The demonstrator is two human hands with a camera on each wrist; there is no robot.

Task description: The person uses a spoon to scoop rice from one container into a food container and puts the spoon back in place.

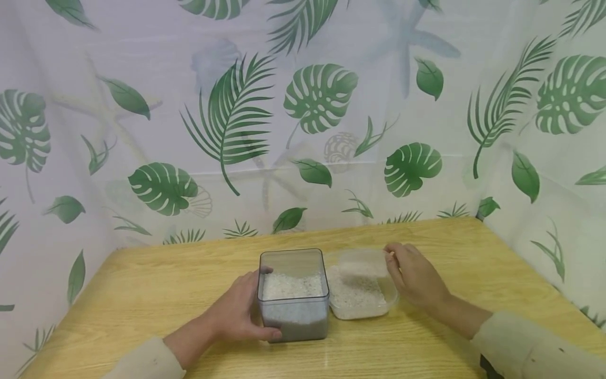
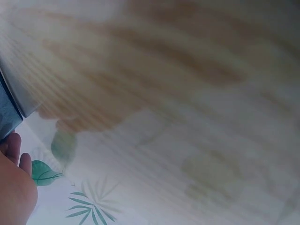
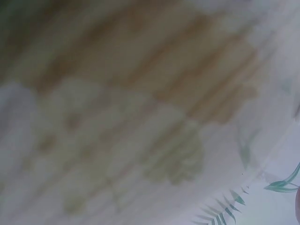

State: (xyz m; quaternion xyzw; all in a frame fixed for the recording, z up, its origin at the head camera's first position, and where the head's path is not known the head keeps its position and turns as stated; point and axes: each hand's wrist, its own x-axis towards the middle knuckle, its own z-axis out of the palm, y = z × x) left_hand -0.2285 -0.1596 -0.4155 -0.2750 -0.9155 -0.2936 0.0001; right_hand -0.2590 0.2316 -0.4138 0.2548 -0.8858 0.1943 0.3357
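My left hand [image 1: 234,311] holds a tall, smoke-tinted clear square container [image 1: 295,323] from its left side, thumb on the near face and fingers round the back. White rice-like grains [image 1: 291,287] lie inside it. Close on its right sits a shallow clear plastic tub [image 1: 360,313] with more of the same grains [image 1: 352,292]. Over the back of that tub, my right hand [image 1: 416,271] pinches the right edge of a translucent plastic piece [image 1: 362,258]; its kind cannot be made out. In the left wrist view, my fingers [image 2: 14,145] are beside the tinted container's edge.
Both containers stand on a wood-grain table [image 1: 189,284]. A white leaf-print sheet [image 1: 331,184] hangs behind the table and along both sides. The wrist views mostly show blurred, pale patterned surfaces.
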